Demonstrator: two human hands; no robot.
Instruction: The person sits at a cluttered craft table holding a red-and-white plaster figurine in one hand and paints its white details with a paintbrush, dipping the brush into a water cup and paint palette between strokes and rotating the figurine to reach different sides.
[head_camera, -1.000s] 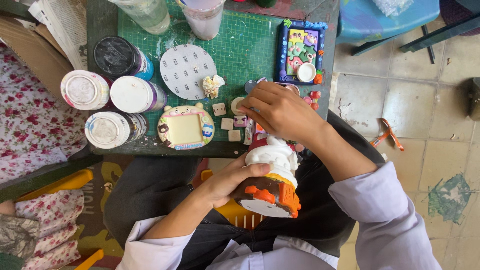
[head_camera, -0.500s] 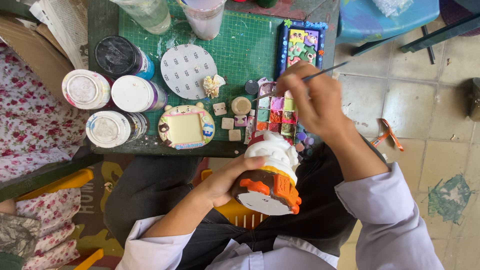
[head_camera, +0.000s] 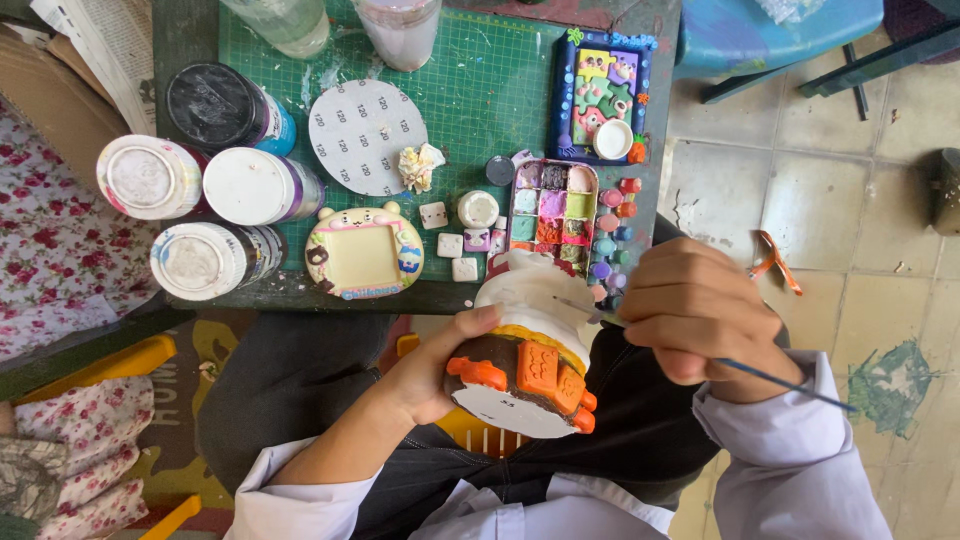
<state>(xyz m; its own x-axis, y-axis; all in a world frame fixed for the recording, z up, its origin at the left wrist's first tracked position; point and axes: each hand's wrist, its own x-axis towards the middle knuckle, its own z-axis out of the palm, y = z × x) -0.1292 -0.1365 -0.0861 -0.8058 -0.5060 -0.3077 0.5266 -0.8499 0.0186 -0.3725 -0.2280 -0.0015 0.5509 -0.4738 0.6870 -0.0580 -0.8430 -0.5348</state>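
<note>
A plaster figurine (head_camera: 530, 355), white above with orange and brown parts at its base, is held over the lap, below the table edge (head_camera: 300, 292), at about 6 o'clock from the paint palette (head_camera: 553, 212). It is tilted, with its flat white underside turned toward the camera.

The left hand (head_camera: 435, 370) is closed on the figurine from 9 o'clock; the thumb is laid across the upper white part and the fingers are hidden behind it.

The right hand (head_camera: 690, 320) is closed on a thin brush (head_camera: 760, 375), at 3 o'clock from the figurine. The blue handle is seen running out toward 4 o'clock over the white sleeve (head_camera: 790, 450). The brush tip is pointed toward 10 o'clock and lies at the figurine's white top; actual contact cannot be told.

On the green mat (head_camera: 480, 90):
- palette at centre, small paint pots along its 3 o'clock side;
- a painted blue frame (head_camera: 595, 95) at 12 o'clock from the palette;
- a grey sanding disc (head_camera: 365, 135) at 10 o'clock from it;
- a pastel bear-shaped frame (head_camera: 365, 252) at 9 o'clock, at the table edge;
- four paint jars (head_camera: 200, 205) grouped at far 9 o'clock.
</note>
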